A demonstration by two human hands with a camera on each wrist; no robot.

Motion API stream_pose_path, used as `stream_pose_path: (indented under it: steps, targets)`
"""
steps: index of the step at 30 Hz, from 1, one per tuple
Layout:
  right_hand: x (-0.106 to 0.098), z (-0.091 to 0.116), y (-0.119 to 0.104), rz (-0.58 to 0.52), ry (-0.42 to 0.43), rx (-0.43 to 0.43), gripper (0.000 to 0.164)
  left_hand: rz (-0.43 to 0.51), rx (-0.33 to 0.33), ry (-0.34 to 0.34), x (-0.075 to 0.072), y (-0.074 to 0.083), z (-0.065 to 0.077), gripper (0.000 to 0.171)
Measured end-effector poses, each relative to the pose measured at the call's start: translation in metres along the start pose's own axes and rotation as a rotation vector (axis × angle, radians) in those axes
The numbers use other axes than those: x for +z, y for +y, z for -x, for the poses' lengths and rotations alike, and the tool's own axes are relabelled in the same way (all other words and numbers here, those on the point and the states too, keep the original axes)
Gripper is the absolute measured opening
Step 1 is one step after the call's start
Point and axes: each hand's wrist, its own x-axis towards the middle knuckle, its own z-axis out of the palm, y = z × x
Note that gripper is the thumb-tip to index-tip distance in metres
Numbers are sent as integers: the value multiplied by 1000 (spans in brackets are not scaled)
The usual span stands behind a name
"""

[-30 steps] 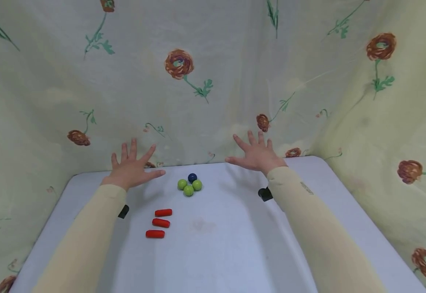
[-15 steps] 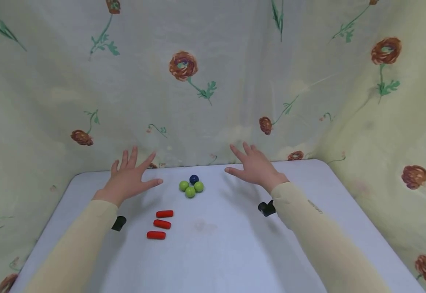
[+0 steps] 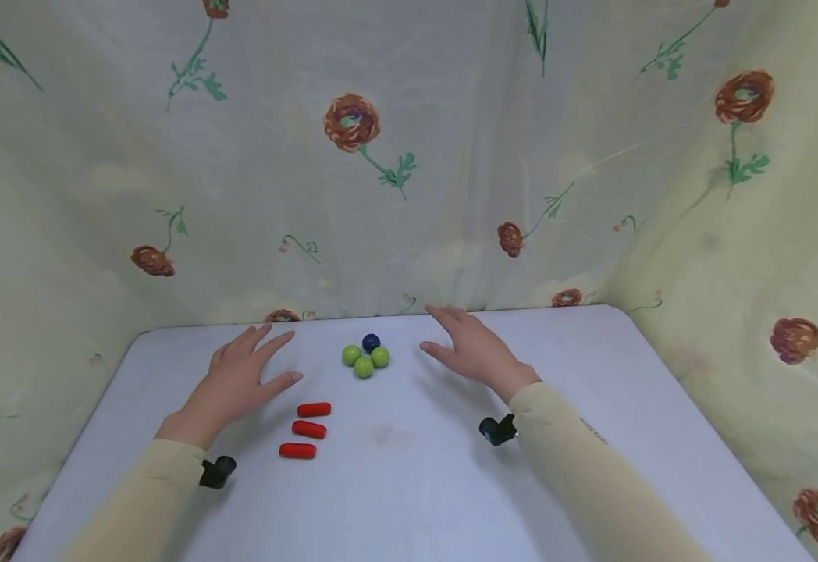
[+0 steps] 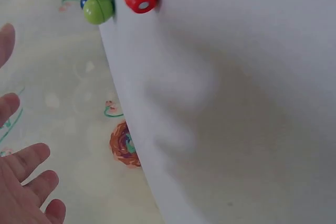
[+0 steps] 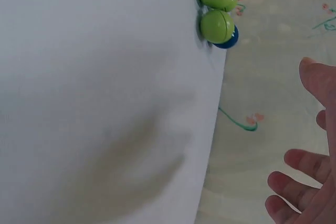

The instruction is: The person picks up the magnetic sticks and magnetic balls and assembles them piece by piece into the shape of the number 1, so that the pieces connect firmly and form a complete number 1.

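My left hand [image 3: 233, 382] hovers over the left part of the white table, fingers spread and nothing in them. Close to its right lie three red cylinders [image 3: 308, 429] in a short column; pale discs mark their ends in the left wrist view. My right hand [image 3: 479, 353] is held above the table at the right, thumb apart from the fingers, holding nothing. Between the hands, toward the back edge, a cluster of three green balls [image 3: 363, 368] sits with one dark blue ball [image 3: 371, 342] behind them. Seams show on the green balls in the right wrist view.
The white table [image 3: 395, 499] ends at a back edge against a flowered cloth [image 3: 437, 156], which also hangs along both sides. A small black camera [image 3: 218, 471] sits at the left wrist and another black camera [image 3: 497, 429] at the right wrist.
Both hands have drawn back toward the person and lowered, and their fingers are less spread. The red cylinders and the balls have stayed in place on the table.
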Motion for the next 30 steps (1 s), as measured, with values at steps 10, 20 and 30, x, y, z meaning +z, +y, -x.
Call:
stream_pose_path:
  steps: [10, 20, 30]
  targets:
    - [32, 1, -8, -64, -1, -38, 63, 121, -38, 12, 18, -4, 32, 71]
    - [58, -7, -20, -136, 19, -34, 59, 381, -115, -50, 30, -4, 54, 61]
    - [80, -15, -27, -238, -2, -86, 57, 594, -224, -107, 53, 7, 72, 43]
